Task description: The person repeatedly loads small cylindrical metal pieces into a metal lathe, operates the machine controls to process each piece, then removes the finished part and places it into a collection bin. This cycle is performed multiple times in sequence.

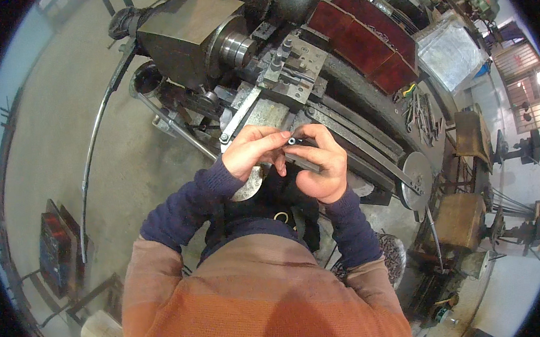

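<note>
Left hand [251,151] and right hand [320,165] meet at frame centre, fingertips pinched together on small grey metal tube piece [292,141]. Right hand also closed around dark flat metal bar [303,163]. Grimy grey metal lathe [213,42] at 12 o'clock of hands, dark red chip guard panels [367,33] at 1 o'clock.

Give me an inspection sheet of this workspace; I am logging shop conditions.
Surface: lathe bed, worn and grimy.
Job's things: small metal tube, pinched between both hands above the bed.
Clutter: hand tools lying loose on the right; chips in the red tray.
Fingers: left hand and right hand both shut on the tube.
Cables: nothing seen.
Surroundings: concrete floor, wooden stools, drill press on the right.
</note>
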`<state>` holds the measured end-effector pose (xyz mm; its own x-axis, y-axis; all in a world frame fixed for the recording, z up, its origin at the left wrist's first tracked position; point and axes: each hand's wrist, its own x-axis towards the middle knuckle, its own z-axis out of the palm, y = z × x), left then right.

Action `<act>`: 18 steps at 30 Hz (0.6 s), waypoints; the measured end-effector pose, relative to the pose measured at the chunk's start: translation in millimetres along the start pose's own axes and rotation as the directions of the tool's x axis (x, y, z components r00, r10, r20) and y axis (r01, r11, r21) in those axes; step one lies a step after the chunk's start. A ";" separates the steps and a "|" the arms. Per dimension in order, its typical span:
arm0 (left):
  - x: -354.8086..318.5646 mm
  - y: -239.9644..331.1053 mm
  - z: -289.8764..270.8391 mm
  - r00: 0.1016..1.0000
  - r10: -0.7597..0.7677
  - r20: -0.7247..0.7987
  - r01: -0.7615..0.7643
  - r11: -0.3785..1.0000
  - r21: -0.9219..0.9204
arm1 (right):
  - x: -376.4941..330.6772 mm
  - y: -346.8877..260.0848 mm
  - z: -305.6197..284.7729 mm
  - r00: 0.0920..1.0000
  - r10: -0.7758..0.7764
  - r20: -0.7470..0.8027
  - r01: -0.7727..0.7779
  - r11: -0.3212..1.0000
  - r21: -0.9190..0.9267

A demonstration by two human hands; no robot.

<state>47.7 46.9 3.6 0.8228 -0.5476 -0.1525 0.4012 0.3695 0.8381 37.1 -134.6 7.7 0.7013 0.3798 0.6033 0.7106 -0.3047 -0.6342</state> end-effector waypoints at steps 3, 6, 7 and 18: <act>1.3 0.2 2.8 1.000 0.021 -0.023 -0.020 0.999 0.043 | 3.2 -7.1 2.1 0.999 -0.050 -0.011 0.049 0.994 -0.095; 1.9 -0.7 4.2 0.998 0.036 -0.044 -0.033 0.996 0.077 | 3.4 -7.5 1.9 0.998 -0.061 -0.008 0.060 0.991 -0.122; 2.7 -2.5 2.5 0.999 0.035 -0.039 -0.032 0.996 0.083 | 2.7 -6.9 1.7 0.998 -0.059 -0.007 0.058 0.990 -0.128; 2.4 6.3 -3.2 0.983 0.179 -0.046 -0.147 0.909 0.391 | -4.1 -0.1 -3.1 1.000 0.003 0.016 -0.001 0.996 -0.091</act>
<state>53.5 50.3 6.8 0.8991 -0.4371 -0.0242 0.0861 0.1225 0.9887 34.4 -138.9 6.7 0.7021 0.3929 0.5939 0.7121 -0.3829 -0.5885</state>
